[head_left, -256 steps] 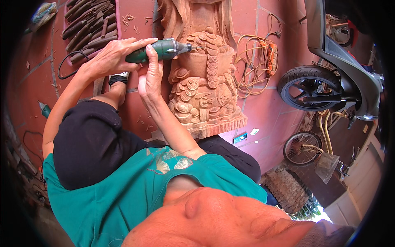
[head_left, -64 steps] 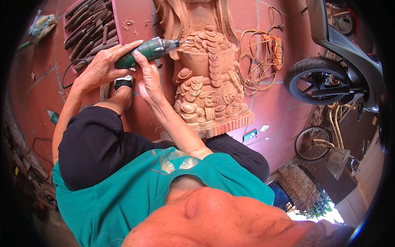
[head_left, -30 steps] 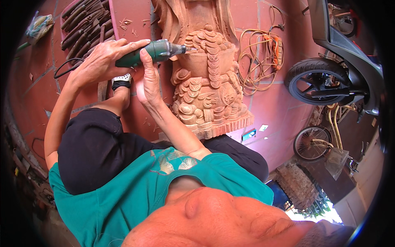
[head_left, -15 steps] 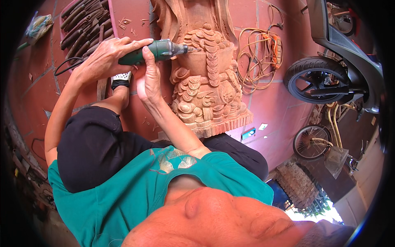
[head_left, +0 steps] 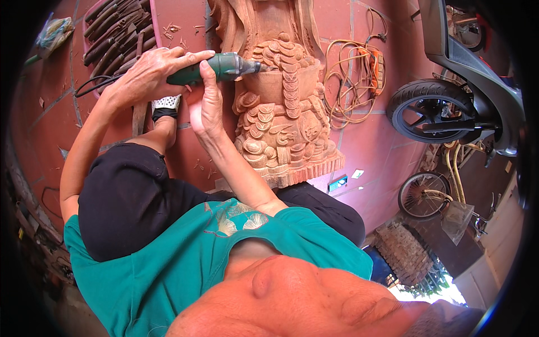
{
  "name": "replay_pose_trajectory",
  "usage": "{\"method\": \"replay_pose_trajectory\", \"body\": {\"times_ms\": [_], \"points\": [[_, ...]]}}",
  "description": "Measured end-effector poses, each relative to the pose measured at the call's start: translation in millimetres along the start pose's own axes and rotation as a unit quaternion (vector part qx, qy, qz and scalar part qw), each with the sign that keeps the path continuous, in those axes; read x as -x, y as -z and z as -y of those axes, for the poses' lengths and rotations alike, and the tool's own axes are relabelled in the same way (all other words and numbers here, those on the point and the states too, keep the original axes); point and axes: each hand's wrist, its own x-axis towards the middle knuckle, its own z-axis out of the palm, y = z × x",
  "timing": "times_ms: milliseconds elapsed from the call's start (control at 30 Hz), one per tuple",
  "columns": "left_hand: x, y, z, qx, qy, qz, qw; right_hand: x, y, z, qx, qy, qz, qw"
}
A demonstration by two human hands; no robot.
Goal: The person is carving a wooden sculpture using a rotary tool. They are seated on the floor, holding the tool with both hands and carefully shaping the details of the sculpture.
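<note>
A green rotary tool (head_left: 225, 65) lies almost level in both my hands, its narrow grey nose and bit pointing right. My left hand (head_left: 150, 74) wraps over its rear, with the index finger stretched along the top. From below, my right hand (head_left: 206, 109) grips its body, the thumb upright against the side. The bit meets the upper rim of a bowl shape on a carved wooden sculpture (head_left: 283, 106), just under a heap of carved coins; exact contact is too small to tell. A dark cord runs from the tool's back end to the left.
A pink tray (head_left: 155, 22) of chisels stands at the far left, with wood shavings beside it. Right of the sculpture lie a coiled orange cord (head_left: 337, 84) and an orange power strip (head_left: 377, 70). A motorbike wheel (head_left: 432, 109) and a bicycle (head_left: 425, 194) stand farther right.
The rotary tool and both hands have shifted slightly to the right, along the carved rim. My grip looks the same, and the sculpture stays in place.
</note>
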Motion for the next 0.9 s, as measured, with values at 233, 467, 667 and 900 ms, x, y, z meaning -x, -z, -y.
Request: {"method": "replay_pose_trajectory", "body": {"times_ms": [233, 467, 667, 900], "points": [[0.6, -2.0, -0.3, 0.004, 0.027, 0.018, 0.999, -0.7, 0.9, 2.5, 0.002, -0.013, -0.004, 1.000], [1.5, 0.4, -1.4, 0.000, 0.032, 0.023, 0.999, -1.3, 2.2, 1.6, 0.000, -0.029, -0.005, 1.000], [1.6, 1.7, -3.9, 0.013, 0.038, 0.020, 0.999, -0.8, 0.9, 1.9, -0.001, -0.029, -0.003, 1.000], [0.7, 4.3, -5.8, 0.001, 0.050, 0.033, 0.998, -1.4, 4.1, 1.6, -0.003, -0.032, -0.003, 0.999]]}}
